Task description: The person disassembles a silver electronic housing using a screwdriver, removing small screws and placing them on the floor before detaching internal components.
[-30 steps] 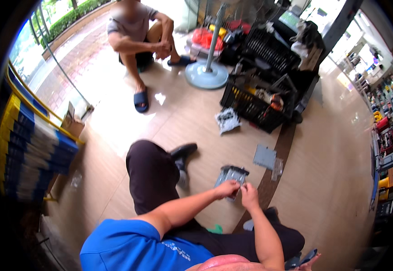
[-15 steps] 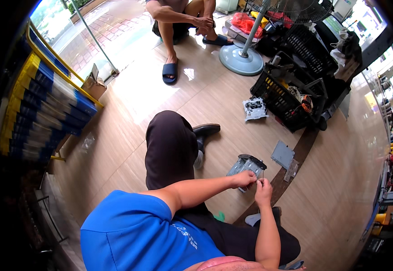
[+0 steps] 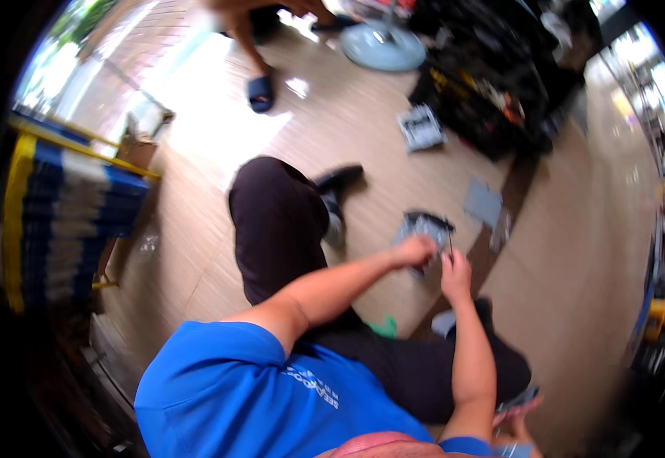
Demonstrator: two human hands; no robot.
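Observation:
A grey metal drive-like mechanism [image 3: 422, 226] with a black curved front edge rests on the floor before me. My right hand [image 3: 456, 276] is closed on a thin dark rod [image 3: 450, 241], which points up from the fingertips; its kind does not show. Just left of it, my left hand [image 3: 415, 250] has curled fingers over the near side of the mechanism. Blur hides what those fingers hold, and I cannot tell whether they touch the mechanism.
A flat grey plate [image 3: 484, 202] and a small labelled piece [image 3: 501, 231] lie to the right. Farther off are another mechanism [image 3: 421, 127], a black crate [image 3: 462, 107] of parts and a fan base [image 3: 383, 47]. Another person's slippered foot [image 3: 260, 93] is at the back. A yellow-framed rack [image 3: 80, 206] stands left.
The view has shifted, so the far things sit higher in it. My hands have drawn slightly apart, and the rod stays in my right hand.

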